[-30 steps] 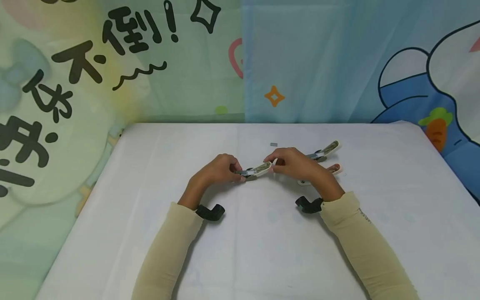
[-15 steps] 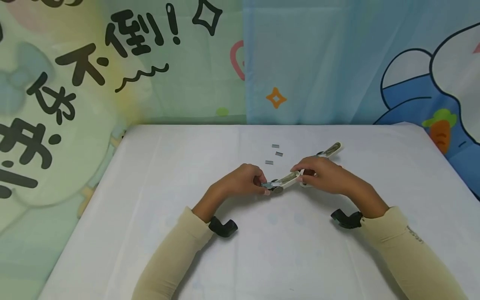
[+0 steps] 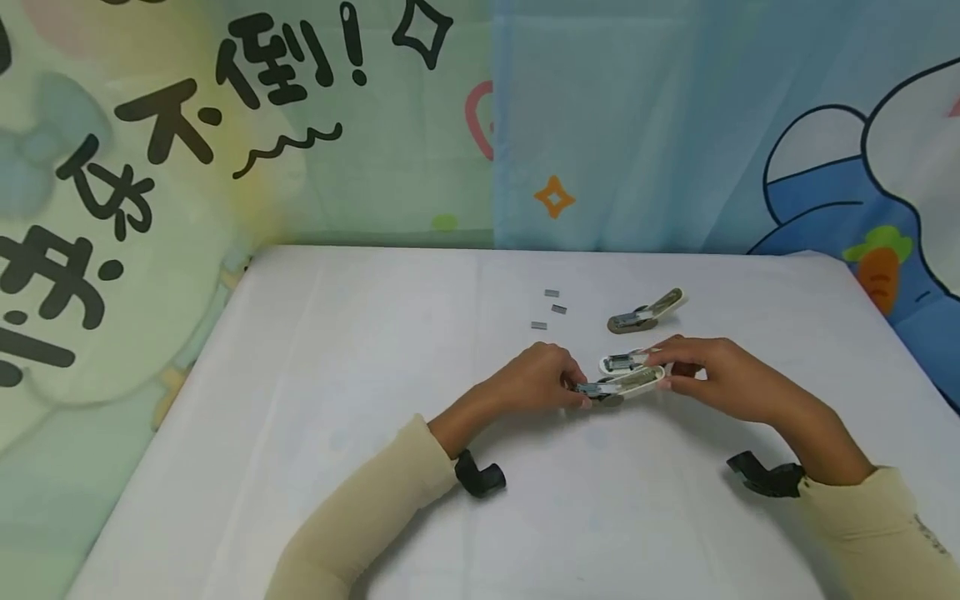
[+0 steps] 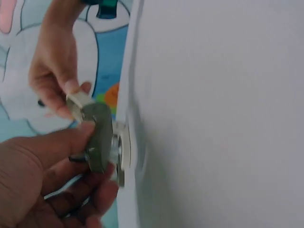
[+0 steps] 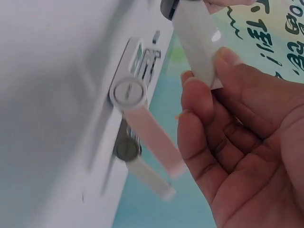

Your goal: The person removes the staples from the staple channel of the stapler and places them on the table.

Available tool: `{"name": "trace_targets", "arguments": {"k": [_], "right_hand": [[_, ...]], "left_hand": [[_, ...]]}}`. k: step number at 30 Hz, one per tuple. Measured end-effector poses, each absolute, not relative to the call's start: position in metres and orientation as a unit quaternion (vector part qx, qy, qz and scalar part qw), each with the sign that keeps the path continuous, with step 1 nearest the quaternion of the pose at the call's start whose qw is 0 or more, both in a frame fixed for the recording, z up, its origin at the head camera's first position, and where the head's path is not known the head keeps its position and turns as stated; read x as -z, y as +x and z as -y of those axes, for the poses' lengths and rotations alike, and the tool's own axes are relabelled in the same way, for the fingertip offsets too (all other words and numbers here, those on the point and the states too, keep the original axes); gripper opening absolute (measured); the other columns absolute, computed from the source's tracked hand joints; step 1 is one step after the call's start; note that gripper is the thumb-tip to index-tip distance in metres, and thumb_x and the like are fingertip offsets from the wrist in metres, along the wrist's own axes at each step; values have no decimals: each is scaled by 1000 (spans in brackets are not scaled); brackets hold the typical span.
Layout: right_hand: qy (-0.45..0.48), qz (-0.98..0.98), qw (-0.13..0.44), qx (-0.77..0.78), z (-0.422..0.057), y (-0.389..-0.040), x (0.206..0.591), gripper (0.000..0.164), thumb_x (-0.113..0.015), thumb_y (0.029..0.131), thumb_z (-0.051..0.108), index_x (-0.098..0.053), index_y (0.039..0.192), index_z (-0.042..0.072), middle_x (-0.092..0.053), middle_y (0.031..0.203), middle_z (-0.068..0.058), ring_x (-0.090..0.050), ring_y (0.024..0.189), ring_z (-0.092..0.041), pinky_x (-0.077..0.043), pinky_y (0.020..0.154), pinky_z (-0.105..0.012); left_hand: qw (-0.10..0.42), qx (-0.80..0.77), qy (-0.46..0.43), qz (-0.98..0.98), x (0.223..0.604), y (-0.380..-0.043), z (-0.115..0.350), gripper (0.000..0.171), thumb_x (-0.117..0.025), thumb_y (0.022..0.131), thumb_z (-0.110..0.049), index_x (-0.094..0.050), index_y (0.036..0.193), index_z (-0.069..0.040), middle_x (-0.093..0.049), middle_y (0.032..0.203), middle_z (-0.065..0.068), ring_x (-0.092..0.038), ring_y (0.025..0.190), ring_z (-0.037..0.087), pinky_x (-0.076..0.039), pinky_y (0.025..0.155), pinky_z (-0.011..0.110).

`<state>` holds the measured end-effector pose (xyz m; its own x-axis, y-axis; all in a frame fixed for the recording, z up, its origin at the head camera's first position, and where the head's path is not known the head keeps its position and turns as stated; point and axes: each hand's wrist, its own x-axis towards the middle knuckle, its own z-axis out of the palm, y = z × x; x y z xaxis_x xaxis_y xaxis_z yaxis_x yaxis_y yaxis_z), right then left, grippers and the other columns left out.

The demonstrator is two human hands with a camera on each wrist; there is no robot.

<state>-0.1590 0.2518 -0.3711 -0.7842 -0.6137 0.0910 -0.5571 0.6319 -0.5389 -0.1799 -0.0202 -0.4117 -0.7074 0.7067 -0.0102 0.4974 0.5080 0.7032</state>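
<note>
Both hands hold one opened stapler [image 3: 636, 381], grey-green at one end and cream at the other, over the table. My left hand [image 3: 536, 379] pinches its grey-green end between thumb and fingers, plain in the left wrist view. The cream arm [image 5: 197, 45] is pinched by my right hand [image 3: 731, 377]. Just behind it on the table lies a second opened stapler [image 3: 617, 363] with a white base; its pink arm [image 5: 152, 137] shows in the right wrist view but is hidden by my right hand in the head view.
Farther back rests a third opened stapler [image 3: 645, 315], grey-green and cream. Left of it lie three small staple strips [image 3: 552, 293] on the white tabletop [image 3: 360, 317]. A printed curtain [image 3: 637, 125] hangs behind the table's far edge.
Both hands have moved right and toward the front edge with the held stapler between them. The two staplers behind and more staple strips have come into view from behind the right hand.
</note>
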Motion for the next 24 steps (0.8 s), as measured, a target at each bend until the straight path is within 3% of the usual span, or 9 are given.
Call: {"name": "trace_targets", "arguments": {"k": [4,6,10,17,21,24], "right_hand": [[-306,-921,40,238,-268,-151,362,34,-76,83,3,-68,116,1,-65,93,3,-51,74,-3,-48,63,-25],[-294,-930,40,215,-275,-149,357,33,-76,82,3,-68,114,1,-60,85,9,-51,73,-2,-49,63,-24],[-278,-938,62,200,-284,-147,355,33,-77,80,1,-68,111,-1,-61,84,9,-53,73,-4,-50,63,-25],[-239,-942,134,194,-284,-149,367,33,-76,81,1,-68,112,-3,-64,88,4,-54,76,-12,-49,62,-27],[-232,-941,167,183,-283,-151,363,44,-76,84,13,-62,122,-5,-67,101,-9,-61,87,-23,-54,72,-39],[-227,-947,140,177,-277,-153,353,51,-73,89,21,-57,130,-4,-63,117,-21,-62,100,-33,-51,81,-53]], "left_hand": [[133,-295,353,-878,405,-175,-5,19,-77,85,-23,-77,99,-11,-68,85,-11,-54,71,-1,-42,61,15],[124,-268,358,-886,403,-173,-16,13,-76,86,-24,-78,93,-13,-65,77,-10,-49,65,-1,-38,56,15],[105,-210,363,-902,400,-171,-35,9,-76,86,-24,-78,89,-16,-63,71,-11,-47,57,0,-37,52,16],[108,-181,345,-915,419,-168,-47,9,-78,84,-28,-75,83,-20,-60,74,-14,-49,63,1,-41,53,18],[114,-181,353,-911,419,-169,-45,7,-77,85,-27,-74,84,-20,-55,74,-14,-46,66,3,-38,55,19],[122,-186,353,-909,415,-171,-39,18,-77,85,-32,-75,94,-17,-59,85,-11,-48,74,2,-39,61,18]]}}
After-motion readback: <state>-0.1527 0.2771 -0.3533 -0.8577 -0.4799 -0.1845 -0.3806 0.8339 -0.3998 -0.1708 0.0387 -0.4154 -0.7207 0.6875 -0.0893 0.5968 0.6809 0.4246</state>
